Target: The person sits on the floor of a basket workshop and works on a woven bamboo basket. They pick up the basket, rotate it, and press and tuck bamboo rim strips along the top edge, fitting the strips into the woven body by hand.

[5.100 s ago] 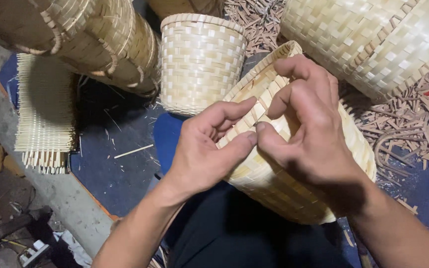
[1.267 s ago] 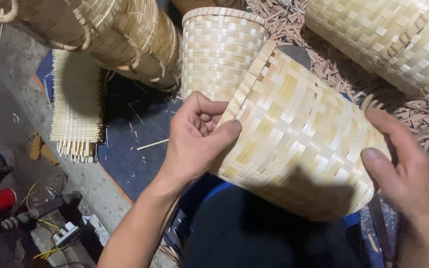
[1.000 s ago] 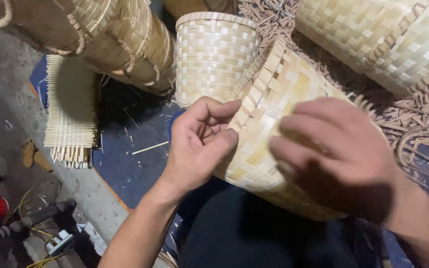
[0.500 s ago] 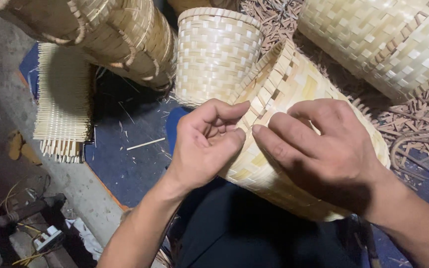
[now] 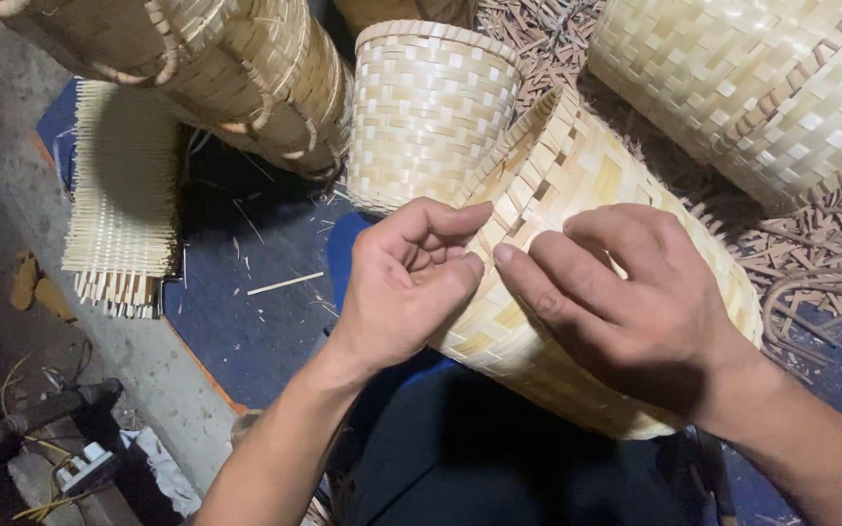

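Woven bamboo basket [image 5: 587,195] lying tilted across lap, rim toward upper left. Left hand [image 5: 401,282] curled at rim, fingers pinching weave edge. Right hand [image 5: 626,292] flat on basket side, fingertips just beside left thumb. Hemmed in: small upright basket [image 5: 431,107] touching rim, large baskets [image 5: 236,68] behind. Open blue mat [image 5: 246,321] at left. Basket's far end hidden under right hand.

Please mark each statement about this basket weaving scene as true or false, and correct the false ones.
1. Both hands rest on the woven basket lying on its side. True.
2. The left hand holds a knife. False: it grips the basket's rim, no tool.
3. A smaller upright basket stands behind it. True.
4. The flat woven mat lies under the right hand. False: it lies apart, far left on the floor.
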